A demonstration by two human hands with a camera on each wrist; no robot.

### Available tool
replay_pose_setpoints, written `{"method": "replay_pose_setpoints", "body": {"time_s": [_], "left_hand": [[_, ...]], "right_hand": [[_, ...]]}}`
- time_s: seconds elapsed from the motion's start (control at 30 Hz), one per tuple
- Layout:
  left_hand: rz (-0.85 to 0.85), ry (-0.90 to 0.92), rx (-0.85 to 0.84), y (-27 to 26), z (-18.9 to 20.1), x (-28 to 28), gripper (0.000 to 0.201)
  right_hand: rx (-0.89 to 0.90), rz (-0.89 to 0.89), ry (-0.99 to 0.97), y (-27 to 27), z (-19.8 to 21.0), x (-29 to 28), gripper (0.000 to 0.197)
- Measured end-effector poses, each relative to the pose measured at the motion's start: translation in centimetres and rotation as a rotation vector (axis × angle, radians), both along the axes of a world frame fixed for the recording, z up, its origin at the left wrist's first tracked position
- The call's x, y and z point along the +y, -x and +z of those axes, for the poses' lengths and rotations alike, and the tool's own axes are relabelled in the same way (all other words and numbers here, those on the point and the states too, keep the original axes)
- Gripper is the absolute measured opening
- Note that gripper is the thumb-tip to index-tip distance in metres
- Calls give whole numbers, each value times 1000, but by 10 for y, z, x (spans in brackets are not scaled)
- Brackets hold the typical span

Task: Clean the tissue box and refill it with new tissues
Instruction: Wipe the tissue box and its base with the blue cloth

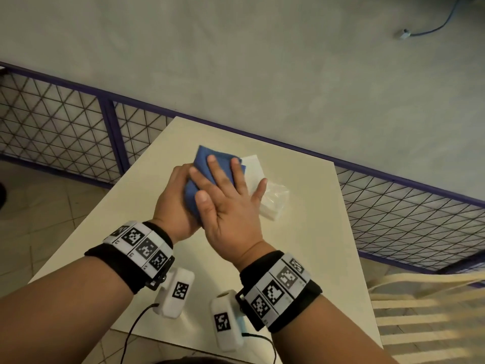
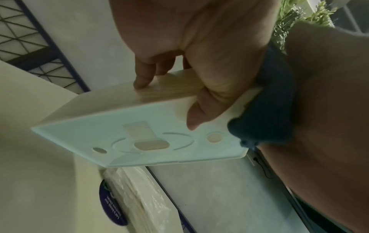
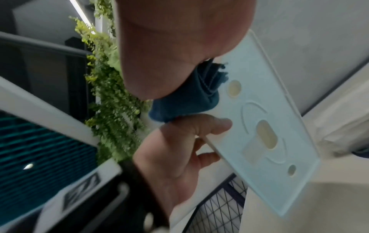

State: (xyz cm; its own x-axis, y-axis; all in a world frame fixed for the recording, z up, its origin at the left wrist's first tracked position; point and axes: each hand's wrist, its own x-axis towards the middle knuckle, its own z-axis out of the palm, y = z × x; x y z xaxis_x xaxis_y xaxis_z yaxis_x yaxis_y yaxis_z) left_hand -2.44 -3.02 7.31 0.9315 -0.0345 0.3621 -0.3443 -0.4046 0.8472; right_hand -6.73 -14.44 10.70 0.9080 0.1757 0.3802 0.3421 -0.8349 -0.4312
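Note:
My left hand point(image 1: 174, 195) grips the white tissue box point(image 1: 253, 166) and holds it tilted above the table. The left wrist view shows the thumb and fingers point(image 2: 209, 94) curled round the box's edge, with its bottom panel point(image 2: 139, 135) and slots facing the camera. My right hand point(image 1: 225, 195) lies flat with straight fingers and presses a folded blue cloth point(image 1: 210, 160) against the box. This cloth point(image 3: 191, 94) bunches under my right palm on the panel point(image 3: 265, 126). A plastic-wrapped pack of tissues point(image 1: 274, 202) lies on the table just right of the box.
The cream table point(image 1: 301, 258) is small, with edges close on all sides. A purple-framed wire mesh fence point(image 1: 65, 132) runs behind it. A slatted chair point(image 1: 425, 311) stands at the right. Wrist camera cables point(image 1: 136, 327) hang near the front edge.

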Motion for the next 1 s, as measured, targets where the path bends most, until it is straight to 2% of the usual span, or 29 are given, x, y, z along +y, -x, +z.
{"method": "replay_pose_setpoints", "body": {"time_s": [0.07,0.13,0.23,0.3,0.37,0.43,0.53,0.6,0.67,0.73,0.8,0.93,1.0], "left_hand": [[-16,27,3,1,-4,-1,54],[-42,39,1,-2,-9,1,62],[-53,68,7,-4,-13,7,69],[-72,64,11,-2,-14,9,67],[-93,38,16,-1,-15,12,70],[-108,-14,24,0,-17,14,73],[-92,-97,24,6,-17,14,76],[-62,-178,17,8,-17,12,73],[-36,-369,-67,7,-23,10,75],[-53,-608,-153,5,-35,4,81],[-103,-718,-181,5,-47,-5,83],[-200,-878,-263,11,-66,-24,90],[-256,-980,-275,13,-81,-31,99]], "right_hand": [[-20,-5,-6,-3,-1,-8,47],[-29,-104,-86,-10,-2,-21,51],[78,-280,-347,-18,-2,-39,68],[217,-287,-536,-21,0,-45,73],[254,-289,-682,-24,1,-50,66],[199,-336,-807,-26,4,-61,58],[144,-421,-897,-22,7,-84,45],[125,-514,-823,-16,6,-100,32],[123,-566,-649,-8,1,-115,25],[177,-564,-422,2,-9,-127,27],[244,-546,-249,14,-23,-136,31],[336,-510,-136,37,-51,-149,34],[427,-497,-209,45,-60,-154,34]]}}
